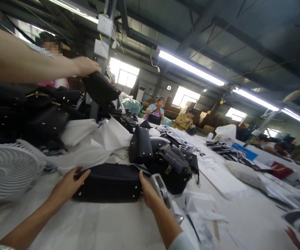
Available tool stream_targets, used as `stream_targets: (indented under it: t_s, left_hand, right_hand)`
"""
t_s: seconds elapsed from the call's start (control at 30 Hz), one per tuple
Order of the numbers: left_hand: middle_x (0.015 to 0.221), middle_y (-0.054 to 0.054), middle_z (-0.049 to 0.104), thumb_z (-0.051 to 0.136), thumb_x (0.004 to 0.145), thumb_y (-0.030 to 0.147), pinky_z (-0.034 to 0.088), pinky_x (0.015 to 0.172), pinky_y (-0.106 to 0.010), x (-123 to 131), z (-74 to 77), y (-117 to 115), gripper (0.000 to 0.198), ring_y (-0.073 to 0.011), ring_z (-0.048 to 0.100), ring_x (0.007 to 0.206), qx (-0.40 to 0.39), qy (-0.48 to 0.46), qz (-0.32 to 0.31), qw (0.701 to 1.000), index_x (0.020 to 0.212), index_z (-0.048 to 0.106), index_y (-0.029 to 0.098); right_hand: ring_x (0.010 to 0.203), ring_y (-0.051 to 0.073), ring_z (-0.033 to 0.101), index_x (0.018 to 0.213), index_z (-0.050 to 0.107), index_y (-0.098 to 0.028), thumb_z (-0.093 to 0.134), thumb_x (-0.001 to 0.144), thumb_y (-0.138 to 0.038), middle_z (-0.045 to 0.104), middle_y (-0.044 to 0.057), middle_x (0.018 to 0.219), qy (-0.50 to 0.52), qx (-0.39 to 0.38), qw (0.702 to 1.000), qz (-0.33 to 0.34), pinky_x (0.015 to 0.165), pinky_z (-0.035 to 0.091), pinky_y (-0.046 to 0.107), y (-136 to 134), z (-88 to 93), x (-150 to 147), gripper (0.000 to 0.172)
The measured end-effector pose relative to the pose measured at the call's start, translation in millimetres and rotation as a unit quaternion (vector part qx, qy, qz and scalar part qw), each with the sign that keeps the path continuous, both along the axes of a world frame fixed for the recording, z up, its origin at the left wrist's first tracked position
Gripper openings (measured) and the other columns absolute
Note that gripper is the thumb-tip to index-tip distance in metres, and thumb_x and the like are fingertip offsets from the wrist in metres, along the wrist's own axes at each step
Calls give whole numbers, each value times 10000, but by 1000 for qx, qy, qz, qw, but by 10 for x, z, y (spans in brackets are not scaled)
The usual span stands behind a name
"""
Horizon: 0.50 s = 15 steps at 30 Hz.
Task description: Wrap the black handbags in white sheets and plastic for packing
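Observation:
A black handbag (110, 182) lies on its side on the white table in front of me, its base with small metal feet turned toward me. My left hand (70, 184) grips its left end, thumb on top. At the opposite end, my right hand (147, 189) clasps the bag with the thumb along the edge; some of its fingers are hidden behind. Right beside that hand is a grey metal tool or device (162, 191), partly covered by my wrist. Behind it stand another black handbag (140, 144) and a black bag with a flap and buckles (172, 166).
A white fan (9, 173) stands at the left. Above it, a co-worker's arm (48, 66) reaches in, holding a black bag (101, 88). Black bags (35, 118) are piled behind, with white wrapping paper (100, 139) nearby. Bundled straps (225, 151) lie farther right. Other people sit across the table.

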<state>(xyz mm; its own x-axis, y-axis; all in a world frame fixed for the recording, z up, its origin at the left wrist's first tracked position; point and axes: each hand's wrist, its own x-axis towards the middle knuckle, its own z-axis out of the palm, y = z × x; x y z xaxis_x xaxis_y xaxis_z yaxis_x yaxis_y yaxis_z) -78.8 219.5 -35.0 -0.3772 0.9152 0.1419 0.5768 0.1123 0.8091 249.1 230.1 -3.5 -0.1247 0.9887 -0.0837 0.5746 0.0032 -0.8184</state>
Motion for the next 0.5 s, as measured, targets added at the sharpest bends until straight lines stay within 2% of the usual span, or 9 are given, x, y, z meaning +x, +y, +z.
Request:
stream_targets:
  t_s: [0.07, 0.13, 0.2, 0.27, 0.33, 0.4, 0.5]
  left_hand:
    - [1329, -231, 685, 489, 852, 670, 471, 1101, -556, 51, 47, 38, 699, -435, 614, 1280, -17, -25, 5, 1000, 1245, 659, 117]
    - [1424, -245, 617, 480, 874, 690, 471, 1093, -583, 92, 171, 50, 788, -456, 567, 1330, -17, -45, 16, 999, 1371, 597, 90]
    - [1491, -240, 559, 514, 868, 711, 509, 1044, -588, 112, 368, 51, 868, -465, 587, 1302, -7, -59, 22, 998, 1492, 494, 108]
    - [1541, -200, 520, 560, 854, 724, 532, 1009, -577, 117, 614, 28, 904, -444, 653, 1212, 9, -69, 18, 997, 1569, 401, 194]
    - [1593, -146, 470, 562, 857, 739, 516, 1030, -564, 129, 879, -43, 883, -410, 675, 1171, 31, -76, 9, 997, 1580, 382, 265]
    - [1639, -60, 416, 517, 876, 768, 543, 1010, -495, 165, 1133, -179, 843, -366, 658, 1204, 61, -93, -9, 994, 1586, 353, 346]
    - [1637, 27, 415, 498, 900, 759, 470, 1122, -446, 269, 1437, -489, 774, -312, 592, 1309, 138, -124, -19, 983, 1574, 349, 410]
  right_hand:
    - [860, 250, 751, 1375, 592, -221, 179, 1043, -632, 755, 141, 1052, 77, -80, 993, -27, 731, 605, 404, 60, -1, -31, 670]
    - [822, 258, 749, 1331, 608, -197, 312, 1014, -649, 752, 146, 1007, 136, -138, 980, -51, 704, 605, 401, 93, 76, -31, 626]
    - [820, 259, 741, 1252, 641, -165, 370, 992, -638, 745, 151, 970, 187, -176, 964, -72, 686, 599, 383, 100, 235, -8, 604]
    - [818, 251, 729, 1186, 662, -147, 379, 981, -621, 740, 146, 948, 232, -198, 949, -85, 668, 588, 356, 66, 457, 29, 589]
    - [809, 235, 714, 1163, 671, -150, 404, 966, -612, 739, 123, 939, 272, -204, 936, -89, 651, 572, 322, -28, 710, 81, 569]
    - [830, 217, 702, 1191, 669, -178, 462, 939, -608, 743, 87, 974, 305, -190, 929, -90, 630, 553, 281, -192, 961, 151, 539]
    - [986, 220, 697, 1348, 608, -266, 609, 882, -536, 741, 27, 1158, 377, -103, 918, -70, 694, 557, 267, -541, 1245, 287, 539]
